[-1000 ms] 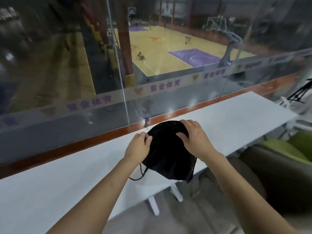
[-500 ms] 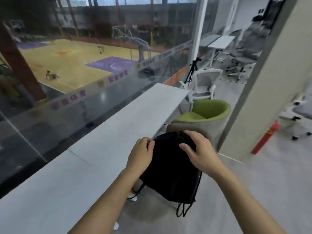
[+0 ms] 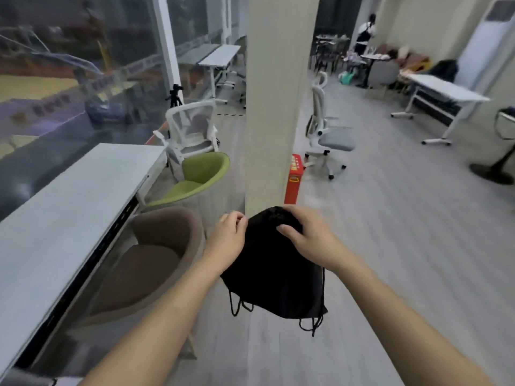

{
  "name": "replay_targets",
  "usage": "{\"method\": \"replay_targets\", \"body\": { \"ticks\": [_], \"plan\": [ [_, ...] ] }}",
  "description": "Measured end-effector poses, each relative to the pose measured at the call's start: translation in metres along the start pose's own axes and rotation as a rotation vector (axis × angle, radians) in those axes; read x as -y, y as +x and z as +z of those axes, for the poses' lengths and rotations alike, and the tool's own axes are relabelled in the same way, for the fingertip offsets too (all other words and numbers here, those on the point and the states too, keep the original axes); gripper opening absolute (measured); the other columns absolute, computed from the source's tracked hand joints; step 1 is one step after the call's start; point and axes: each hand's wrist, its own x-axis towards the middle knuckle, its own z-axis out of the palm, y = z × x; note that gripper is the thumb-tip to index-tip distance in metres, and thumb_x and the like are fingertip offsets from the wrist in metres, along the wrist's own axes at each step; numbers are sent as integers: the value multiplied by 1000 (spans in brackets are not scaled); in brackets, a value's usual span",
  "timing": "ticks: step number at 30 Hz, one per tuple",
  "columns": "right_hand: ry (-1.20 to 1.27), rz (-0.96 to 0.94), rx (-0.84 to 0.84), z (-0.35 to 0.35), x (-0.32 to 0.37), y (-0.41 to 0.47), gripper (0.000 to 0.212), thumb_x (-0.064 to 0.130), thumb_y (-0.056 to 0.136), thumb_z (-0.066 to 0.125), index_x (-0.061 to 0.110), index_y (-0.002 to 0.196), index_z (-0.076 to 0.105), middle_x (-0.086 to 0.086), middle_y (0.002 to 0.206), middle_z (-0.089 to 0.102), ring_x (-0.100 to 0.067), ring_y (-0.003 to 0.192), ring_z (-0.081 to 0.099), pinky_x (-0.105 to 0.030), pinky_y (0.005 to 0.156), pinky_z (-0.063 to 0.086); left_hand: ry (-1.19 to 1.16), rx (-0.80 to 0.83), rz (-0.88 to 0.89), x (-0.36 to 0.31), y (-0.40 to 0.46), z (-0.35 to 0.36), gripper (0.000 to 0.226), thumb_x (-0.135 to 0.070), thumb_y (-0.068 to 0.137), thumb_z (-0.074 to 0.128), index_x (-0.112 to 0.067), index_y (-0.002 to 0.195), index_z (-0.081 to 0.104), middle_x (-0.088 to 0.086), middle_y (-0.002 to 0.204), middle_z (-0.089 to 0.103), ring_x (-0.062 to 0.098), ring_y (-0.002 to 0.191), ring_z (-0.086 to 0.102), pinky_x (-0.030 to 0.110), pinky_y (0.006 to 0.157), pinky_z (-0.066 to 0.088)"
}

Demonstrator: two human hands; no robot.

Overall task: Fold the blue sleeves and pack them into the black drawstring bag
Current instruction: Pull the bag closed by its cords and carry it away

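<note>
Swung off the desk (image 3: pixel 69 196) — black drawstring bag (image 3: pixel 274 271) hangs clamped in both grips, left hand (image 3: pixel 228 240), right hand (image 3: pixel 306 238); packing looks done — next, cinch it.

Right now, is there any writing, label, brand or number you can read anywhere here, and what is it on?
Nothing reads clearly.
Red upright box beside the pale square pillar: yellow markings, too blurred to read.
Pale banner strip behind the glass: purple characters, smeared by motion, unreadable.
Black fabric drawstring bag, gripped by left hand and right hand: no visible print.
</note>
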Motion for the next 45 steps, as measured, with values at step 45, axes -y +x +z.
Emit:
{"method": "replay_targets", "body": {
  "ticks": [45],
  "plan": [
    [-235,654,-357,-515,-795,368,33,22,97,64,16,130,64,-7,122,65,-25,117,57,-26,91,35,508,407,646,-508,796,613,44,-42,105,32,-17,135,51,5,136,55,29,121,52,42,90,43]
  ]
}}
